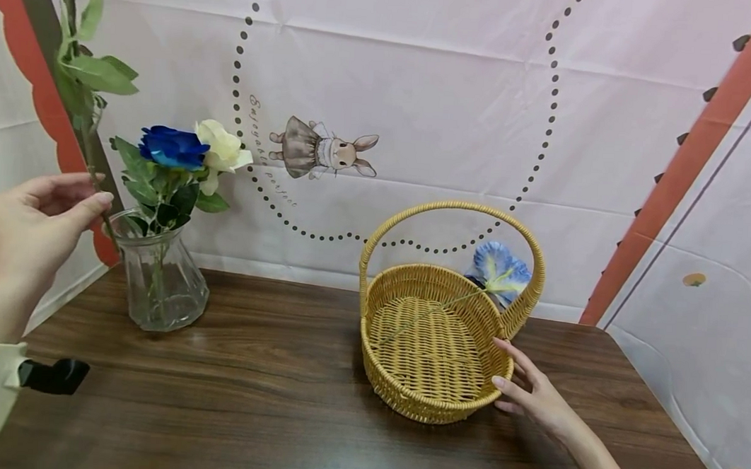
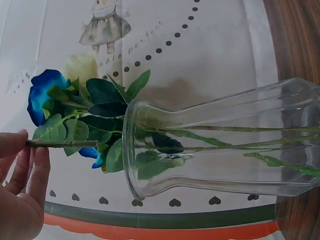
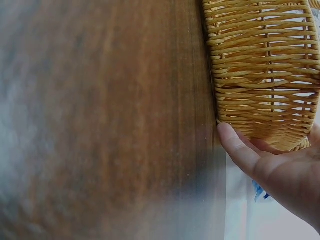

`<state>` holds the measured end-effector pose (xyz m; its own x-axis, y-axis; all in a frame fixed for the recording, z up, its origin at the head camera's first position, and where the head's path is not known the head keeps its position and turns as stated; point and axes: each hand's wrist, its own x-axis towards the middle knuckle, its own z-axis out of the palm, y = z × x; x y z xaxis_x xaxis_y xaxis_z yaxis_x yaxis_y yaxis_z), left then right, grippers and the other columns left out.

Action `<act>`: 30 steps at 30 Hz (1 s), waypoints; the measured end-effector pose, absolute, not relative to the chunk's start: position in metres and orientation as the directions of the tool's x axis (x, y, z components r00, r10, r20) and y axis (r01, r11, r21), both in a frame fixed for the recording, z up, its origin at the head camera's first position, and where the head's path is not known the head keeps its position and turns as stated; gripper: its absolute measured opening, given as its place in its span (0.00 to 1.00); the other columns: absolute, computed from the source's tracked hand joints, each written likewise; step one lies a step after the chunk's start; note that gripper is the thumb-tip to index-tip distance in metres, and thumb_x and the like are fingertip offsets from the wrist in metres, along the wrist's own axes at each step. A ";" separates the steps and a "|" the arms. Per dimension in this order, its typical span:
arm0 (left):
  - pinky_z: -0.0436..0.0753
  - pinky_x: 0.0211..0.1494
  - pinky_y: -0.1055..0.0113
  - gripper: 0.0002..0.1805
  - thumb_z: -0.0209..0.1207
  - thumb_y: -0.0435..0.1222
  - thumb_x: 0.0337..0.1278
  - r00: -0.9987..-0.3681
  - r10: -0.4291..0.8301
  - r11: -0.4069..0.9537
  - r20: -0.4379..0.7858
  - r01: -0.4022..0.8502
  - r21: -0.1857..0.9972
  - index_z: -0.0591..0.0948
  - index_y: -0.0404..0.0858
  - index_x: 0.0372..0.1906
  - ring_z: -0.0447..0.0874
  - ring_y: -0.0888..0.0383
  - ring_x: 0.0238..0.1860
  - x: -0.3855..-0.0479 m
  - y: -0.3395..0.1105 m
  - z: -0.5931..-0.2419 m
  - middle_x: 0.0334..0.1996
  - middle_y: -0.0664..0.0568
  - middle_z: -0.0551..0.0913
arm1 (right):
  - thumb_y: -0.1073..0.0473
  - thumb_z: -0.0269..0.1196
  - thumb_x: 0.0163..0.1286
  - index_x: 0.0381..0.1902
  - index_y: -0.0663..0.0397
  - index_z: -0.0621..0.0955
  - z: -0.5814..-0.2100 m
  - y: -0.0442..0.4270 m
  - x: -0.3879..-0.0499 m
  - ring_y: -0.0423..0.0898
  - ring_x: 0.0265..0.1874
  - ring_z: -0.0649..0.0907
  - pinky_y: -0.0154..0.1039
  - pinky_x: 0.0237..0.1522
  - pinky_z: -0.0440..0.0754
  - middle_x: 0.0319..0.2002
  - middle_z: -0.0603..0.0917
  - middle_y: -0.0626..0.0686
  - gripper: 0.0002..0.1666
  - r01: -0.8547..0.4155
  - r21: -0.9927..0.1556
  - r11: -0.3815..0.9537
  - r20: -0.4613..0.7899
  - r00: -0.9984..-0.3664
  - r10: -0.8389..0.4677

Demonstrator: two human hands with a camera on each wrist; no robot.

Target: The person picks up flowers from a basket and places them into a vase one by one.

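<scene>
Between thumb and fingers my left hand (image 1: 41, 227) pinches the stem of a tall rose (image 1: 90, 134) beside the glass vase (image 1: 164, 287). In the left wrist view the stem's cut end (image 2: 85, 144) is outside the vase mouth (image 2: 131, 150). A blue rose (image 1: 172, 146) and a white flower (image 1: 222, 147) stand in the vase. My right hand (image 1: 542, 399) rests on the right side of the wicker basket (image 1: 430, 413), fingers at its rim and outer wall. A light blue flower (image 1: 501, 269) lies in the basket, its head over the back right rim.
The basket's tall handle (image 1: 456, 205) arches above it. Behind the brown wooden table (image 1: 265, 399) hangs a pale cloth (image 1: 419, 137) printed with a rabbit and dots. A black ribbon (image 1: 54, 376) hangs from my left sleeve.
</scene>
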<state>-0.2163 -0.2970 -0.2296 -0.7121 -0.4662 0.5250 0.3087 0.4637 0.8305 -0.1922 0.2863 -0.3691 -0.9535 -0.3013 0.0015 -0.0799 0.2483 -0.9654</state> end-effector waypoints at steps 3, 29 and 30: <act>0.70 0.29 0.88 0.14 0.62 0.34 0.50 -0.685 -0.492 0.466 0.538 0.315 0.827 0.80 0.50 0.43 0.74 0.78 0.26 -0.221 -0.298 -0.229 0.25 0.74 0.76 | 0.60 0.52 0.69 0.70 0.49 0.50 -0.369 0.286 -0.192 0.67 0.59 0.60 0.49 0.43 0.78 0.66 0.44 0.73 0.36 -0.086 -0.965 0.247 0.007 -0.953 -0.303; 0.72 0.29 0.88 0.06 0.62 0.35 0.50 -0.665 -0.552 0.358 0.504 0.357 0.863 0.81 0.51 0.33 0.76 0.77 0.25 -0.251 -0.305 -0.221 0.25 0.72 0.78 | 0.60 0.52 0.69 0.70 0.51 0.50 -0.371 0.286 -0.193 0.67 0.59 0.61 0.48 0.43 0.79 0.66 0.45 0.73 0.36 -0.089 -0.963 0.254 0.009 -0.954 -0.300; 0.72 0.29 0.88 0.06 0.61 0.36 0.51 -0.668 -0.548 0.389 0.504 0.330 0.860 0.81 0.51 0.34 0.75 0.78 0.25 -0.252 -0.305 -0.222 0.24 0.74 0.77 | 0.60 0.52 0.69 0.70 0.51 0.50 -0.371 0.287 -0.193 0.67 0.59 0.60 0.48 0.43 0.79 0.66 0.45 0.73 0.36 -0.093 -0.962 0.255 0.012 -0.953 -0.302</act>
<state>-0.2520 -0.3050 -0.2217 -0.6679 -0.5477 0.5039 0.3301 0.3889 0.8601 -0.1929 0.2866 -0.3709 -0.9531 -0.3024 0.0122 -0.0932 0.2551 -0.9624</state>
